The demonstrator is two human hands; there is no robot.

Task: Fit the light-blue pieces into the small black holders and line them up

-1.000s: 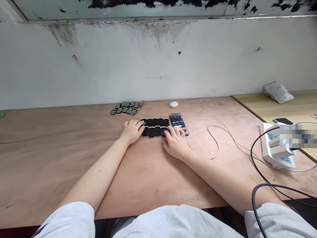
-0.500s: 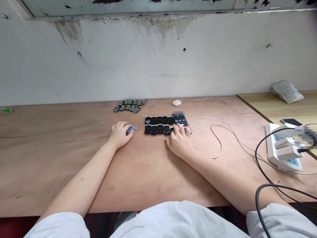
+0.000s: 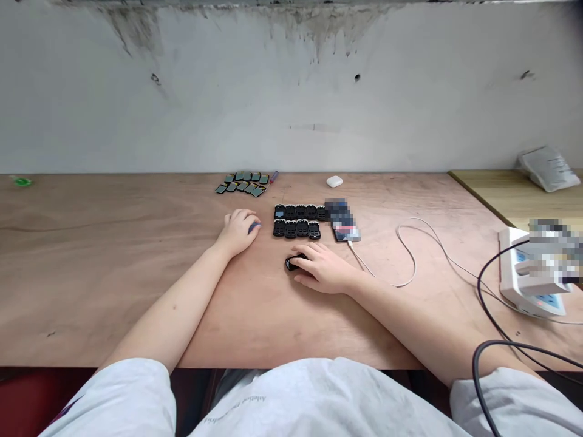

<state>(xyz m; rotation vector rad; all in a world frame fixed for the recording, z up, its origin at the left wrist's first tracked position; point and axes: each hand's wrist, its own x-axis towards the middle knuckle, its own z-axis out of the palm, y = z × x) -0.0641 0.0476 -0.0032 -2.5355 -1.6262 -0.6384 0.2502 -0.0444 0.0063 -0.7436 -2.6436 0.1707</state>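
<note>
My left hand [image 3: 238, 233] rests on the table with its fingers curled over a small blue object [image 3: 254, 227], mostly hidden under the fingertips. My right hand [image 3: 321, 268] has its fingers on a black plastic casing [image 3: 293, 263], which lies in front of two rows of similar casings. The back row [image 3: 300, 212] has a light-blue square on its leftmost casing. The front row [image 3: 296, 229] is shorter at its right end. Right of these lies a phone [image 3: 342, 220], partly blurred, with a white cable [image 3: 362, 262] plugged in.
Several grey-green panels with black edges [image 3: 245, 187] lie at the back, beside a purple-handled screwdriver [image 3: 274, 177]. A white earbud case [image 3: 334, 181] sits near the wall. To the right stand a white power strip [image 3: 507, 273] and black cables [image 3: 480, 291].
My right hand has moved from the front row's right end toward me and left, bringing one black casing along. My left hand now covers more of the blue object. The view has shifted.
</note>
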